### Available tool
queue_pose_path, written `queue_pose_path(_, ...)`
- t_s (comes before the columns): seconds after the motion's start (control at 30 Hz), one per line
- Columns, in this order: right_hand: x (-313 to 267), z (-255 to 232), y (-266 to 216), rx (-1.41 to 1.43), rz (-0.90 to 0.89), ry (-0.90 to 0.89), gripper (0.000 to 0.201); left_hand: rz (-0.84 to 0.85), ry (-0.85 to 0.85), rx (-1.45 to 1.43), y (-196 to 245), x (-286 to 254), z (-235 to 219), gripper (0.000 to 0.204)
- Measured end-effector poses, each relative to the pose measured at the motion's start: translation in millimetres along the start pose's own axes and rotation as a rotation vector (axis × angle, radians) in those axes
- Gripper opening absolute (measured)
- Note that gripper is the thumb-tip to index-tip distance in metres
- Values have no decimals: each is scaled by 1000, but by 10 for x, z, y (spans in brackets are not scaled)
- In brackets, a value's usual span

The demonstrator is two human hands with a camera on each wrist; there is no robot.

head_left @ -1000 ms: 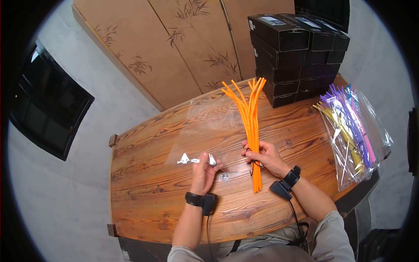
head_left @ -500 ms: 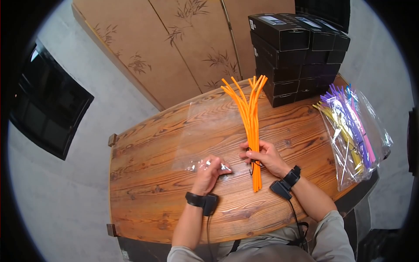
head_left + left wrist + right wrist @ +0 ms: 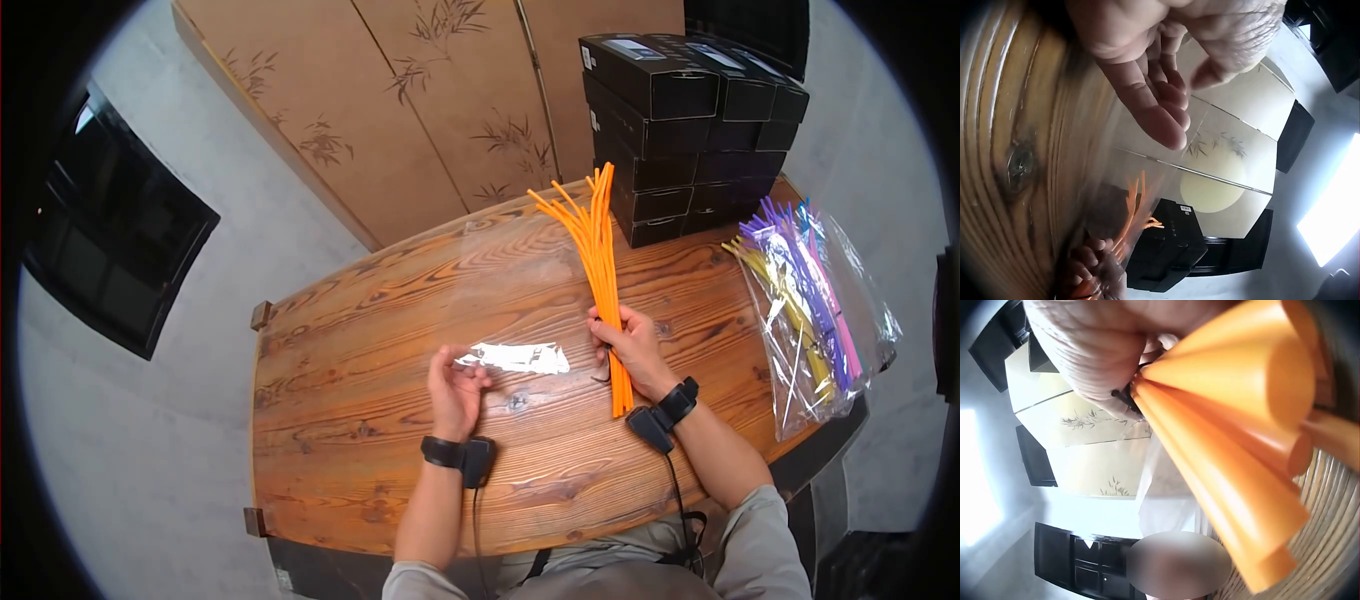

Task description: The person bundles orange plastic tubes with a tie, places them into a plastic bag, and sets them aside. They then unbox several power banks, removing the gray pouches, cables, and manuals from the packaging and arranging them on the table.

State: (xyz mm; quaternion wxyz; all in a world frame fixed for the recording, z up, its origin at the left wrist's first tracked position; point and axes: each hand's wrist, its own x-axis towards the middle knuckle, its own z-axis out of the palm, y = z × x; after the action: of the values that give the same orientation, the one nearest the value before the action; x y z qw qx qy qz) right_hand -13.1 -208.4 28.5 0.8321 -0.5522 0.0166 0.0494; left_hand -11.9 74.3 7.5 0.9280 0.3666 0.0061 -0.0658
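My right hand (image 3: 635, 348) grips a bundle of long, thin orange rods (image 3: 598, 260) near its lower part. The rods fan out at the top, and a black tie (image 3: 1125, 400) goes round them beside my thumb. In the right wrist view their lower ends spread close to the camera. My left hand (image 3: 458, 392) is raised over the table with its fingers loosely bent, at the near left corner of a clear plastic bag (image 3: 520, 357). The bag lies flat, with a bright reflection along its near edge. In the left wrist view nothing shows between the left fingers (image 3: 1160, 122).
A clear bag of purple, yellow and pink rods (image 3: 800, 300) lies on the right side of the wooden table (image 3: 340, 430). Stacked black boxes (image 3: 690, 140) stand at the back right, before a folding screen (image 3: 400, 120). Cables hang from both wrist cameras.
My right hand has shifted slightly right and up with the orange bundle, which leans more. My left hand has drawn back from the bag's near edge and its fingers have loosened; the bag looks flatter.
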Motion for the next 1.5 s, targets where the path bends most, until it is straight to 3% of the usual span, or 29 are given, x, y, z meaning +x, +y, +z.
queue_pose_path(0.03, 12, -24, 15, -8, -7, -5, 20, 75, 92, 34, -23, 11, -15, 19)
queue_pose_path(0.23, 3, -16, -13, 19, -25, 21, 29, 59, 252, 91, 23, 40, 21, 10)
queue_pose_path(0.63, 5, -25, -23, 36, -56, 23, 37, 477, 359, 85, 19, 65, 57, 11)
queue_pose_path(0.73, -7, -11, -42, 34, -47, 4, 35, 475, 373, 113, 35, 39, 112, 12)
queue_pose_path(0.8, -16, -10, -52, 34, -26, -21, 35, 422, 341, 155, -12, 46, 30, 11)
queue_pose_path(0.97, -71, -9, -109, 46, 133, -294, 35, 270, 295, 302, -84, 14, 181, 8)
queue_pose_path(1.07, -101, 4, -128, 65, 228, -442, 35, 278, 189, 345, -86, -31, 271, 13)
queue_pose_path(1.13, -132, 59, -127, 76, 267, -475, 37, 153, 91, 310, -93, -37, 265, 17)
queue_pose_path(1.27, -117, 93, -69, 65, 222, -427, 38, -56, -81, 397, -114, -119, 341, 23)
queue_pose_path(1.3, -110, 99, -55, 58, 188, -407, 38, -117, -159, 542, -90, -107, 274, 24)
queue_pose_path(1.4, -56, 68, 13, 33, 99, -349, 35, -204, -232, 698, -92, -167, 353, 25)
queue_pose_path(1.5, -45, 30, -15, 47, 88, -268, 33, -208, -223, 620, -96, -166, 317, 26)
